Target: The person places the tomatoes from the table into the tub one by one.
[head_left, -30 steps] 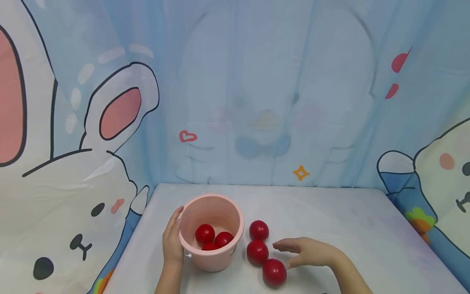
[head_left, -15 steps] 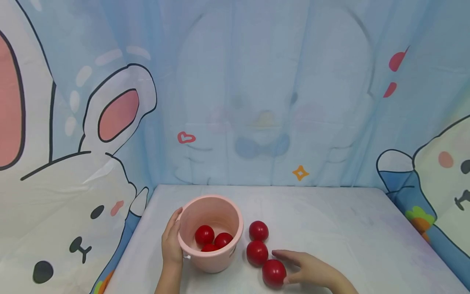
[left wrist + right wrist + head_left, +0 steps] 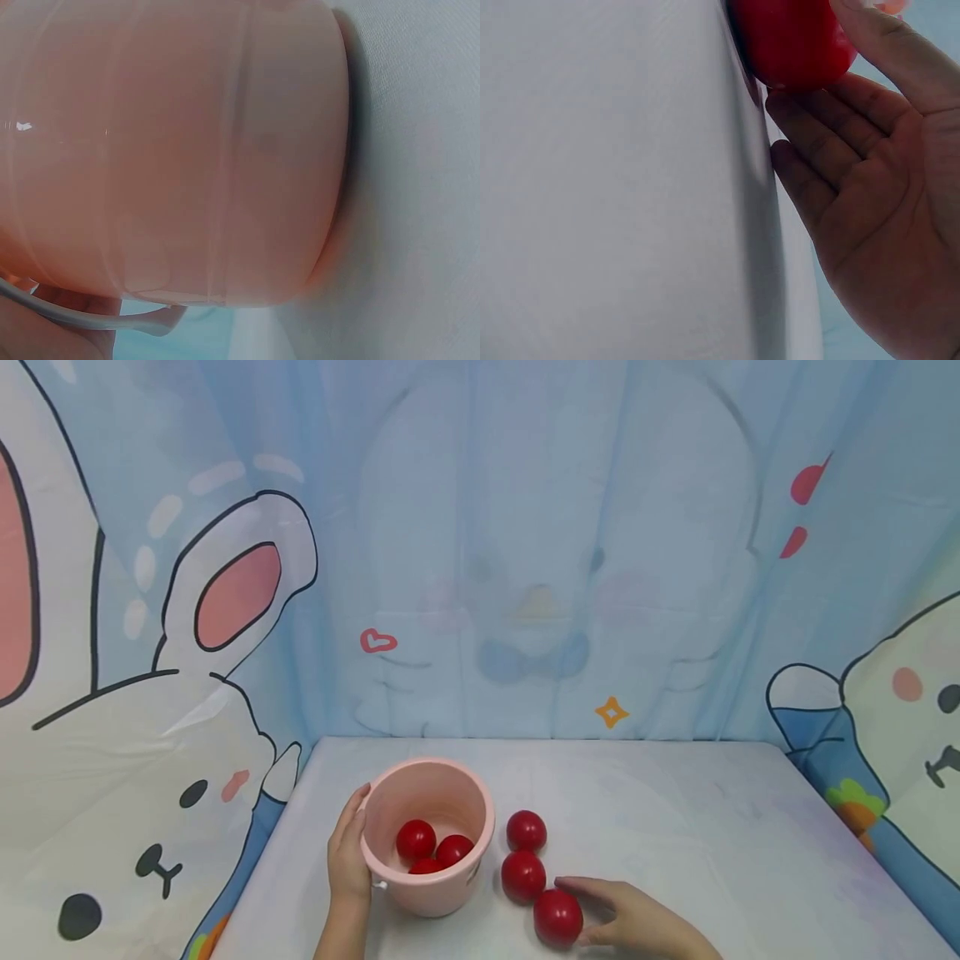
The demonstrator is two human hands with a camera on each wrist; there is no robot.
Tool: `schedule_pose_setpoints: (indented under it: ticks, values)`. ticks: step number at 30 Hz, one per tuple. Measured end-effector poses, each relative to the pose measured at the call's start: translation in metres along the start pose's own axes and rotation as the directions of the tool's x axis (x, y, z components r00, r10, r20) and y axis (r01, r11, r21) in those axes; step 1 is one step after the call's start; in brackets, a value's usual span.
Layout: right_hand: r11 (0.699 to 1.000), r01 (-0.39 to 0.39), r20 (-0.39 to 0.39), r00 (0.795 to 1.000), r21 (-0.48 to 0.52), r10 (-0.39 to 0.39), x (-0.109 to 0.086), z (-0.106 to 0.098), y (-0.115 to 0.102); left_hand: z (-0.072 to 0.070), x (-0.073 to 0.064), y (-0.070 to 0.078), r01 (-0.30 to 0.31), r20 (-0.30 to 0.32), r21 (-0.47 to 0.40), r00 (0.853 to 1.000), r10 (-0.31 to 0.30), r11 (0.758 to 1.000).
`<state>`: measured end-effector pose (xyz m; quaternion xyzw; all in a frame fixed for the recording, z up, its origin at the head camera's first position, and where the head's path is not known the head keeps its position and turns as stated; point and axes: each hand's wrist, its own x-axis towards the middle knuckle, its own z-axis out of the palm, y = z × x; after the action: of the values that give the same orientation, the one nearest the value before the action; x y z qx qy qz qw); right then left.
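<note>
A pink bucket (image 3: pixel 431 893) with a pale handle (image 3: pixel 112 321) stands on the table, several red balls (image 3: pixel 416 841) visible inside. My left hand (image 3: pixel 350 860) holds its left side, fingers up by the rim; in the left wrist view the fingers show behind the handle. Right of the bucket, three more red balls form a slanting row: a far one (image 3: pixel 527 832), a middle one (image 3: pixel 523 877) and a near one (image 3: pixel 558 917). My right hand (image 3: pixel 633 917) has its thumb and fingers round the near ball, which the right wrist view shows between thumb (image 3: pixel 889 37) and fingers.
The white-covered table (image 3: pixel 675 810) extends back to a light blue curtain (image 3: pixel 540 527) printed with cartoon animals. A rabbit print (image 3: pixel 150 793) fills the left side, and another animal print (image 3: pixel 915 718) is at the right.
My right hand has come down and toward the near ball, bringing thumb and fingers round it. My left hand and the bucket keep their place; the view has shifted slightly.
</note>
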<state>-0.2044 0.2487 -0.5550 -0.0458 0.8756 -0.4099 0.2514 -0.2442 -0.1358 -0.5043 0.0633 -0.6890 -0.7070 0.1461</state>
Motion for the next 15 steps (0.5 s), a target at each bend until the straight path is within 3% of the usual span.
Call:
schedule_pose_setpoints:
  ticks: [15]
  values:
    - [0.999, 0.037, -0.001, 0.999, -0.001, -0.037, 0.0034, 0.0034, 0.0052, 0.0010, 0.0014, -0.0035, -0.007, -0.010, 0.004, 1.000, 0.007, 1.000]
